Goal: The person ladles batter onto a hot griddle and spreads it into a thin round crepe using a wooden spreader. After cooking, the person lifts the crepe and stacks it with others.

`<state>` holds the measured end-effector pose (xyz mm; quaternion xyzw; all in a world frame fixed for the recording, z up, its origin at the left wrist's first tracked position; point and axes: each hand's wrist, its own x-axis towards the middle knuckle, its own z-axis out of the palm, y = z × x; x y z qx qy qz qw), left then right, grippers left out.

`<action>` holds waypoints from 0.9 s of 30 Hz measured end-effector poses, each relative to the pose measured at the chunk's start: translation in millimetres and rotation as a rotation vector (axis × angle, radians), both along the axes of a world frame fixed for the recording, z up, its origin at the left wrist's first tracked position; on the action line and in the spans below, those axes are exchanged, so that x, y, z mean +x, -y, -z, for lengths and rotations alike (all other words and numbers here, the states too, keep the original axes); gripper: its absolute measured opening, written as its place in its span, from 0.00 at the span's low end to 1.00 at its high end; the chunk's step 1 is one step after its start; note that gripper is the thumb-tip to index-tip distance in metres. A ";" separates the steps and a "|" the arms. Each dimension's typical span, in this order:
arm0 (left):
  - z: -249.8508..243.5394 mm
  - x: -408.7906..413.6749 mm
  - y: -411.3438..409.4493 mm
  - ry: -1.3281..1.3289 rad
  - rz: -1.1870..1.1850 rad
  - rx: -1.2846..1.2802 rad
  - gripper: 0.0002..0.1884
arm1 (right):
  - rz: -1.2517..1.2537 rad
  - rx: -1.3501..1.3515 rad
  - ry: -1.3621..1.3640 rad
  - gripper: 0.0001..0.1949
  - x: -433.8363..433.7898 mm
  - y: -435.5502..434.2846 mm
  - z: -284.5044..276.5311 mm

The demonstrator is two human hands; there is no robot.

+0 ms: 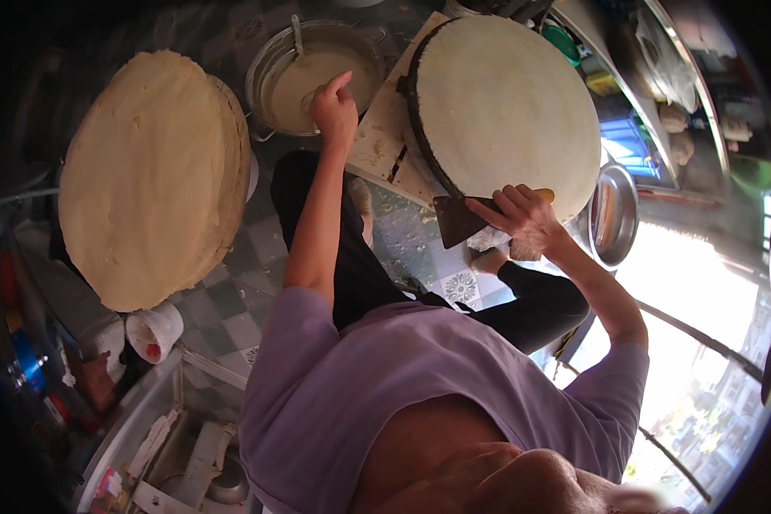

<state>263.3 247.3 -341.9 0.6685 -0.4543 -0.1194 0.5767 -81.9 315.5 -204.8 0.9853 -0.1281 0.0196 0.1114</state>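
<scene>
My right hand (530,215) grips a scraper with a broad dark blade (459,218) and a yellowish handle at the near edge of a large round griddle (417,128). A thin pale sheet of batter (507,103) covers the griddle's top. Over a metal pot (255,80) of creamy batter (308,80) is my left hand (335,112), its fingers curled. A small round rim shows in the batter beside that hand; whether the hand holds it is hidden. A light-handled utensil (297,35) leans in the pot. To the left lies a stack of large thin flatbreads (144,180).
Pale boards (379,144) extend from under the griddle. A metal basin (626,215) stands right of it, near shelves (642,122) with containers. A white bucket (154,331) sits below the flatbreads. A glass-sided case (128,411) occupies the lower left. Crumbs dot the tiled floor (238,283).
</scene>
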 end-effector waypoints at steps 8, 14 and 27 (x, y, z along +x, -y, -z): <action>-2.5 -13.2 18.6 -0.191 0.009 -0.049 0.14 | -0.168 -0.214 -0.187 0.06 89.7 130.0 28.5; -12.3 -12.8 26.1 -0.376 0.064 -0.103 0.15 | 0.431 -0.158 -0.310 0.14 97.7 322.3 41.7; -25.8 -4.0 25.6 -0.585 0.164 -0.002 0.16 | 1.941 0.602 0.374 0.17 -325.0 295.8 42.6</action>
